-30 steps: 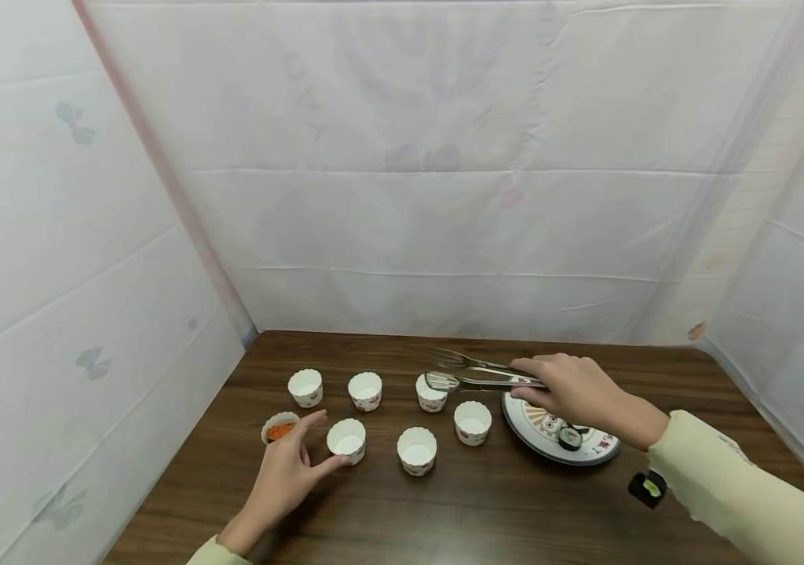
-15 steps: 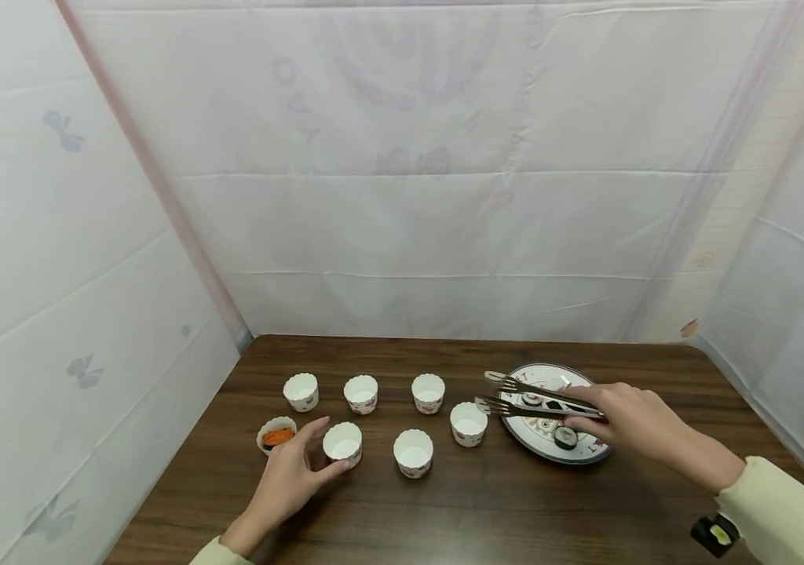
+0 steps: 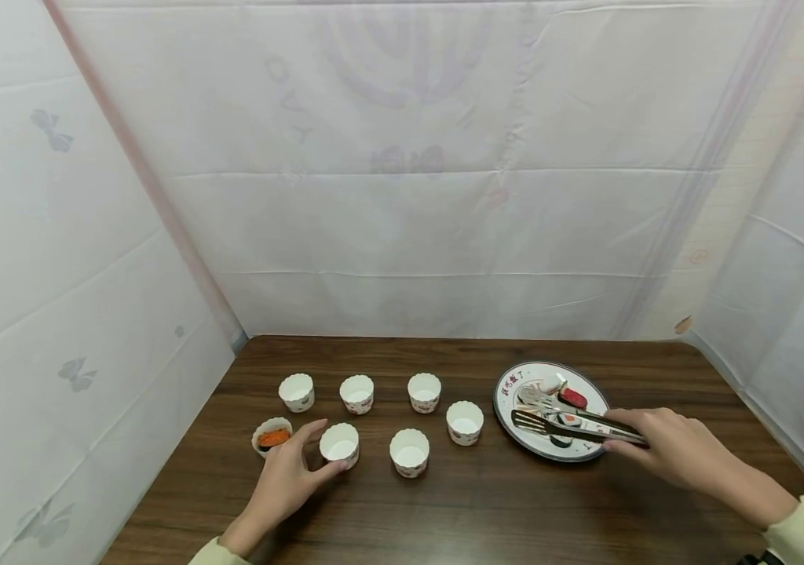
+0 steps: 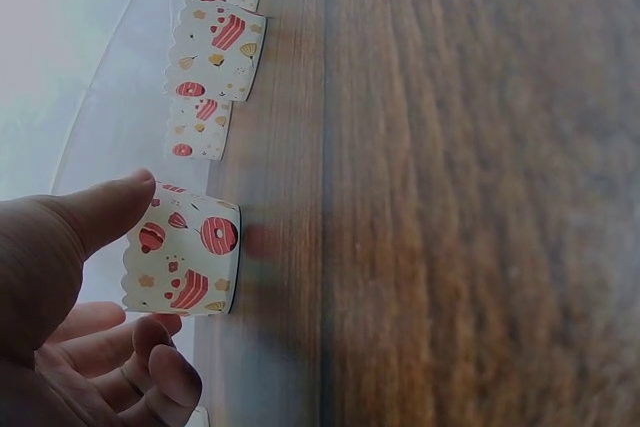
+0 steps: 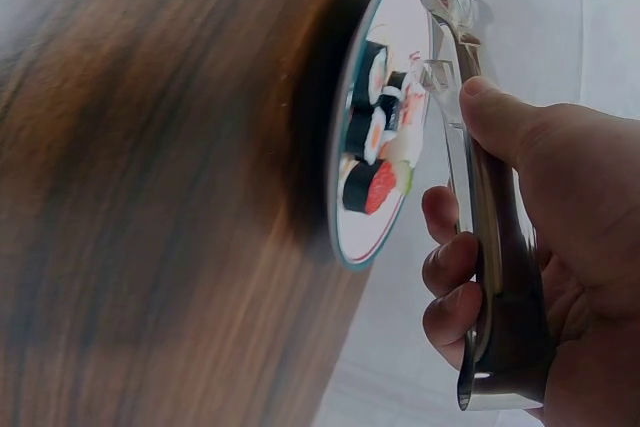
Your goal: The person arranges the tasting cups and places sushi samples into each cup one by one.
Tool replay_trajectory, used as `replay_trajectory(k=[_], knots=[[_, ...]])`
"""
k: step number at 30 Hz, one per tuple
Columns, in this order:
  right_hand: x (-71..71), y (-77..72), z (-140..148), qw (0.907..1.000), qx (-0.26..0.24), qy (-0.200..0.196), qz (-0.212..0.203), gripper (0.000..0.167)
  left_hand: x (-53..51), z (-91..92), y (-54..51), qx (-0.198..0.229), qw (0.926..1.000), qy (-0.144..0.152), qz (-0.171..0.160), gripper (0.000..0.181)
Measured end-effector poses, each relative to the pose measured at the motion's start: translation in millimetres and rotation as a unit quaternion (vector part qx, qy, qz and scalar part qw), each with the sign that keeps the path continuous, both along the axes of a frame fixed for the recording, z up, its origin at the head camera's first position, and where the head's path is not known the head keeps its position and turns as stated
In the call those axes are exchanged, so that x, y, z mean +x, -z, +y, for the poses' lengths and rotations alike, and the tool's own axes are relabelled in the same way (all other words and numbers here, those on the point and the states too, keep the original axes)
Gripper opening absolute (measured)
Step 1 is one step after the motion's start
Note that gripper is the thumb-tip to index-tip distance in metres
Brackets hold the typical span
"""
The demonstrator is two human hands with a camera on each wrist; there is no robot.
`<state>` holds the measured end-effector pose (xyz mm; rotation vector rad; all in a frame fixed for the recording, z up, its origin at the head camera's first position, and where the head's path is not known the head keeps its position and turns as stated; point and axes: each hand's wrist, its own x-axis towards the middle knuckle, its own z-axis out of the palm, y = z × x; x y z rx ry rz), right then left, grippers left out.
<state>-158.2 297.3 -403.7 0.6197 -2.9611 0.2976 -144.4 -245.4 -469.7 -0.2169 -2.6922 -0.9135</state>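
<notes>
My left hand (image 3: 282,485) holds a white paper baking cup (image 3: 339,449) between thumb and fingers. In the left wrist view, that cup (image 4: 185,257) stands upright on the table with a red doughnut and cake print. Beside it on the left, another cup contains orange-topped sushi (image 3: 273,438). My right hand (image 3: 688,455) grips metal serving tongs (image 3: 603,430), their ends apart above a round plate (image 3: 499,408). On the plate lie several sushi pieces, including a red-topped one (image 3: 573,398) and seaweed-wrapped rolls (image 5: 366,134). Nothing is visibly caught between the tong ends.
More empty paper cups stand about: a back row with a left cup (image 3: 296,392), a middle cup (image 3: 356,394) and a right cup (image 3: 424,393), plus a front cup (image 3: 410,453) and one near the plate (image 3: 465,423). White cloth (image 3: 402,235) surrounds the wooden table (image 3: 487,502).
My right hand has moved right and toward me, bringing the tongs from above the cups to over the plate. My left hand stays at its cup. The view has shifted slightly.
</notes>
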Motion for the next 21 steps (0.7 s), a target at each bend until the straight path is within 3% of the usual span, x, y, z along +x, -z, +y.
replay_trajectory(k=[8,21], knots=[[5.8,10.6,10.9,0.9999,0.003,0.012,-0.009,0.049,-1.7,-0.1,0.8,0.000,0.9999,-0.004,-0.010,0.068],[14.2,12.8,26.9,0.9993,-0.002,0.025,-0.029,0.050,-1.7,-0.2,0.1,0.015,0.9997,-0.007,-0.021,0.062]])
